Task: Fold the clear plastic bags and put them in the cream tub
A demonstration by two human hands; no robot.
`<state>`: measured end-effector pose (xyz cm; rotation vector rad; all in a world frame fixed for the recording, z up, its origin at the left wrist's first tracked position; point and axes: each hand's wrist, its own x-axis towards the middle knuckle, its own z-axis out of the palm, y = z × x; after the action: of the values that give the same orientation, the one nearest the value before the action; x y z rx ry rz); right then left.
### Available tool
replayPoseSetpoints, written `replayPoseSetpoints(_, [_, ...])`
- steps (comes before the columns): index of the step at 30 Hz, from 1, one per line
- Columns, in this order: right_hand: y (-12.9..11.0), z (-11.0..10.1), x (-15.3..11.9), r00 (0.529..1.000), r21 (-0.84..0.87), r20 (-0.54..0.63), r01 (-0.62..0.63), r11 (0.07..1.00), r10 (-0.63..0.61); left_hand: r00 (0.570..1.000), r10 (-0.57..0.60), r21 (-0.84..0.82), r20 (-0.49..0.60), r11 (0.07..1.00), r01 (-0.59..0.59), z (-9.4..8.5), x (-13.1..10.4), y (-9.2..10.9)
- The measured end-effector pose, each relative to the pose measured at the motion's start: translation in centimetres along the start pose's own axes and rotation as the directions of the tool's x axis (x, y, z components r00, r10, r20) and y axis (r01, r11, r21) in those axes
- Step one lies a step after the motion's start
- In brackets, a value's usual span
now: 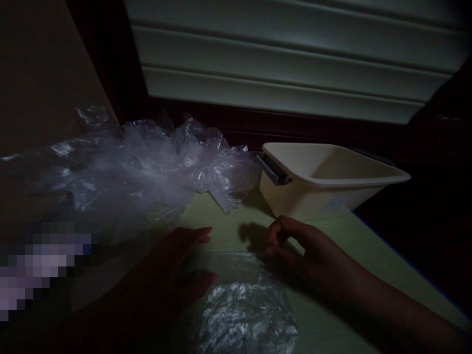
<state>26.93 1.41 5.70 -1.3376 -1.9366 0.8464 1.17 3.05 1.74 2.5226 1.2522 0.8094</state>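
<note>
Got a clear bag (247,319) lying crinkled on the table (217,223), nearer the camera than the tub (313,196) and off to its left; looks thin, see-through, shiny. Should handle very light and limp, slippery, easy to tear or crease; would take hold at the smoother far edge, on the side toward the tub, pinching a corner rather than the crumpled middle.

Reaching in left of the tub and nearer the camera with the left hand (165,270), by the bag's left edge; thumb and fingers wide apart, nothing visible between; too dark to tell any contact. Coming in from the right with the right hand (313,246), just in front of the tub; fingers curled toward thumb, narrow at the tips; can't tell if pinching film. Also see a heap of film (158,162) left of the tub; shutter (276,64) behind it.
</note>
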Motion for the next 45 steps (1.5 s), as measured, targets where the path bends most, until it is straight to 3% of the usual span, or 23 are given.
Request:
replayPoseSetpoints(6, [0.5,-0.1,0.1,0.976,-0.239,0.145,-0.126,0.963,0.163,0.996,0.085,0.114,0.008,0.990,-0.085,0.2,-0.2,-0.4])
replayPoseSetpoints(10, [0.4,0.1,0.4,0.964,-0.340,0.168,-0.139,0.930,0.205,0.991,0.134,0.109,0.012,0.985,-0.134,0.1,0.0,-0.3])
replayPoseSetpoints(16, [0.9,0.3,-0.1,0.952,-0.037,0.238,-0.190,0.981,0.193,0.995,0.102,0.115,0.004,0.988,-0.102,0.3,0.0,-0.2])
replayPoseSetpoints(19, [0.8,0.4,-0.2,0.968,0.051,0.201,-0.165,0.985,0.152,0.999,0.052,0.065,-0.009,0.997,-0.051,0.6,-0.3,-0.3])
replayPoseSetpoints(24, [-0.3,-0.1,0.0,0.989,0.144,0.122,-0.101,0.984,0.084,0.986,-0.166,-0.219,0.016,0.962,0.165,0.2,0.2,0.2])
replayPoseSetpoints(28, [-0.4,-0.6,0.1,0.997,0.196,0.047,-0.062,0.979,0.054,0.942,-0.296,-0.428,0.156,0.840,0.335,-1.0,1.2,1.1])
replayPoseSetpoints(32, [-0.3,-0.4,0.1,0.995,0.228,0.054,-0.090,0.970,0.080,0.901,-0.329,-0.351,0.284,0.838,0.417,-1.8,1.9,1.7])
replayPoseSetpoints(37, [0.3,0.2,0.2,0.983,0.377,0.123,-0.173,0.910,0.136,0.857,-0.423,-0.304,0.296,0.809,0.504,-1.8,1.9,1.7])
replayPoseSetpoints(40, [0.6,0.4,0.3,0.973,0.431,0.174,-0.214,0.876,0.152,0.860,-0.413,-0.325,0.301,0.803,0.499,-1.6,1.8,1.4])
replayPoseSetpoints(45, [1.2,0.3,0.4,0.963,0.349,0.193,-0.246,0.904,0.188,0.876,-0.379,-0.310,0.299,0.829,0.465,-1.5,1.8,1.2])
